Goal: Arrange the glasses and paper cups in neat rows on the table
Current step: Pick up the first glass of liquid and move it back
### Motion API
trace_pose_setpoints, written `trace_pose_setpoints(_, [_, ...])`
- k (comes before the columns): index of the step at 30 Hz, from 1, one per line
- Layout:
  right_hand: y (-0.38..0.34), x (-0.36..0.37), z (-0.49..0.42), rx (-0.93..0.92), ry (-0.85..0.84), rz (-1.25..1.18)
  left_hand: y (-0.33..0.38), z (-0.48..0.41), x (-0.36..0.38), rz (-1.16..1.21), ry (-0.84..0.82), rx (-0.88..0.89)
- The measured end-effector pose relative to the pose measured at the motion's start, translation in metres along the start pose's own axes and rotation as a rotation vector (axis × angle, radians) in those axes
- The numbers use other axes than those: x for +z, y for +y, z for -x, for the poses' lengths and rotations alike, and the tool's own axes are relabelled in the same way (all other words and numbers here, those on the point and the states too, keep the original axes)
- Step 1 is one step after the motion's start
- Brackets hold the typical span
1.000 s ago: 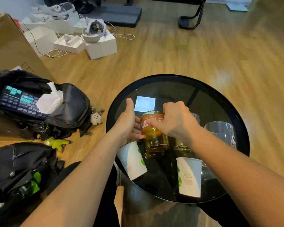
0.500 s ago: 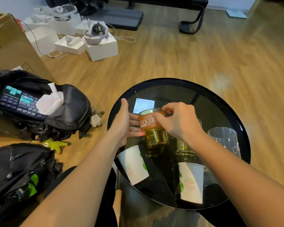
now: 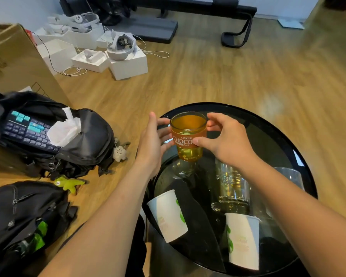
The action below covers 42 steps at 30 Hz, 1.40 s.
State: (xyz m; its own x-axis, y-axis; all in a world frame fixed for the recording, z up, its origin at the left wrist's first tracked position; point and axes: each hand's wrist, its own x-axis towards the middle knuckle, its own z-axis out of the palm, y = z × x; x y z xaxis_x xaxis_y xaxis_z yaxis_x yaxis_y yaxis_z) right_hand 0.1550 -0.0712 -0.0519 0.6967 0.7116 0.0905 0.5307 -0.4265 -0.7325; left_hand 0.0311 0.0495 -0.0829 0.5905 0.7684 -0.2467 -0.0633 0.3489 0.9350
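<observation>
- The right thumb covers part of the label on the amber glass point(image 3: 188, 136), and I cannot tell whether its base touches the table point(image 3: 268, 132).
- The right forearm half hides a clear glass point(image 3: 288, 174).
- The amber glass is upright, mouth up, at the table's far-left part.
- The right hand point(image 3: 228, 142) pinches it between thumb and fingers.
- The left hand point(image 3: 152, 142) lays straight fingers against its left side.

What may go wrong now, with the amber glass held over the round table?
The right hand pinches the amber glass with fingertips only; that grip may slip, and the glass would hit the table. The right forearm passes above a clear glass and might knock it. The left paper cup stands near the table's edge, beside the left forearm, and might be pushed off.
</observation>
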Motion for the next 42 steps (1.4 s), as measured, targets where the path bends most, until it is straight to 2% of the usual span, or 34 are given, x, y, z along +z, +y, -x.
trace_pose_setpoints(7, [0.009, 0.009, -0.011, 0.035, -0.094, -0.084, 0.0, -0.006, -0.004, 0.038, -0.002, -0.018])
trace_pose_setpoints(14, [0.015, 0.019, -0.01, 0.066, -0.117, -0.192, -0.002, -0.007, -0.007, 0.088, -0.002, -0.032])
trace_pose_setpoints(33, [0.019, 0.029, -0.019, 0.001, -0.21, 0.027, -0.01, -0.012, -0.012, 0.069, 0.024, -0.06])
trace_pose_setpoints(42, [0.019, 0.029, -0.019, 0.005, -0.217, 0.027, -0.012, -0.012, -0.012, 0.058, 0.025, -0.074])
